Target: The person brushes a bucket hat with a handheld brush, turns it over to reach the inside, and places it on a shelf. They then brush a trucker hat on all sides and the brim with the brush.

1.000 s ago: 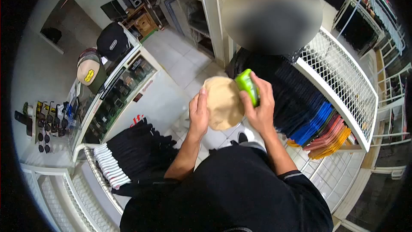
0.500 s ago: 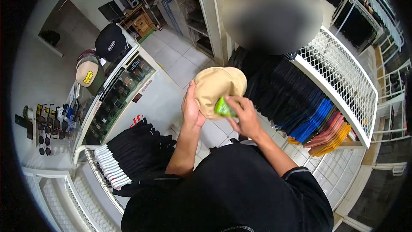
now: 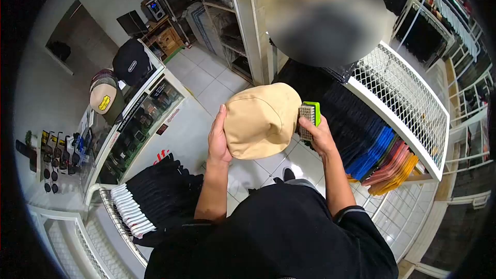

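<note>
Cap (image 3: 256, 119) is resting between my hands, above the floor (image 3: 199, 78). My left hand (image 3: 219, 142) is grasping its left side; my right hand (image 3: 323, 139) is gripping a brush (image 3: 309, 116) beside its right edge. I am seeing nothing that shows how far along this is.

Cap (image 3: 261, 120) was tan cloth, matt, smooth with soft creases; brush (image 3: 310, 119) had a green plastic-looking body, slightly glossy, and rough, densely tufted bristles. Floor tiles (image 3: 199, 78) looked smooth and glossy, shirt (image 3: 279, 227) matt black cloth, rack (image 3: 400, 98) white-painted metal mesh, folded garments (image 3: 382, 147) soft matt cloth. Display case (image 3: 142, 119) showed glossy, see-through glass, with a smooth, pale front panel.
</note>
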### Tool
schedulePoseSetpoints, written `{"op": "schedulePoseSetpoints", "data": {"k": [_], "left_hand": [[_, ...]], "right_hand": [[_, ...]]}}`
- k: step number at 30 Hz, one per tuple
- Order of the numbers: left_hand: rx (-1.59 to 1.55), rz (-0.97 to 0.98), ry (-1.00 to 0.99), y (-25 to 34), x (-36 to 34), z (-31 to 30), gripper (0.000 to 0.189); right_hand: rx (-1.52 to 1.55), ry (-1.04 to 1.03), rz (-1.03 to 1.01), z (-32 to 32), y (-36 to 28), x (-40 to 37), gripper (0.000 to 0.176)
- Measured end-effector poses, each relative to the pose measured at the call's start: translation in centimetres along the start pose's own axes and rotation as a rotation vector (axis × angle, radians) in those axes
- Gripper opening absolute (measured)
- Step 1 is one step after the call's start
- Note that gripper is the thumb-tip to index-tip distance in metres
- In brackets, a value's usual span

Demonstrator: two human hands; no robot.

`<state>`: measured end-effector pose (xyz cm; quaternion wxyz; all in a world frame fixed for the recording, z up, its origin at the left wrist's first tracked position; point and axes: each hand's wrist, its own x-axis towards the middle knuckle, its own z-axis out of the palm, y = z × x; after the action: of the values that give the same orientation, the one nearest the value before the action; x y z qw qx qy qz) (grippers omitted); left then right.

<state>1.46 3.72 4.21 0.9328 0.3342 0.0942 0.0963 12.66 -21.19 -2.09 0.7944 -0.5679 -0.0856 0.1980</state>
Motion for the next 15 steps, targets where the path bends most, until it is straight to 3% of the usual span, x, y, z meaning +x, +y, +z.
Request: {"op": "schedulePoseSetpoints", "data": {"k": [6, 10, 13, 15], "left_hand": [[-0.224, -0.178, -0.130, -0.1, 0.8, -3.0, 0.051], [-0.165, -0.197, -0.041, -1.1, 2.1, -4.9, 0.051], [-0.044, -0.132, 0.074, -2.5, 3.2, -5.9, 0.049], [0.486, -0.026, 0.381, -3.5, 3.6, -6.0, 0.051]], "right_hand": [[0.207, -0.102, 0.063, -1.3, -0.4, -1.1, 0.062], [0.306, -0.133, 0.016, 1.3, -3.2, -2.0, 0.059], [0.373, -0.048, -0.004, 3.2, -3.7, -2.3, 0.054], [0.368, -0.013, -0.023, 4.6, -4.2, -2.2, 0.052]]}}
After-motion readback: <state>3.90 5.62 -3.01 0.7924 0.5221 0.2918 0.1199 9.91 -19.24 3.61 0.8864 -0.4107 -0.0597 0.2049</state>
